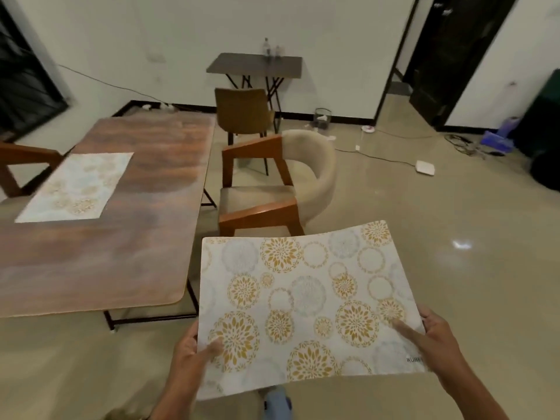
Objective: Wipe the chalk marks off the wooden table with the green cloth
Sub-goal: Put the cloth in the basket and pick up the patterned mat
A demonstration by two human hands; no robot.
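A second placemat (75, 186) lies on the wooden table (127, 237), whose top shows pale chalky smears; right of it stand a cream armchair (291, 177) and a brown chair (242, 112); the left hand (194, 350) and right hand (436, 338) each pinch an edge of a floral placemat (303, 298) held over the floor; no green cloth shows.

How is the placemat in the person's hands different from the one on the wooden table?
The held placemat is off the table, pinched by the left hand and right hand, and bows slightly; the other placemat lies flat on the wooden table, untouched. The held one looks sharper and larger, being nearer. Both share the gold-and-grey floral circles.
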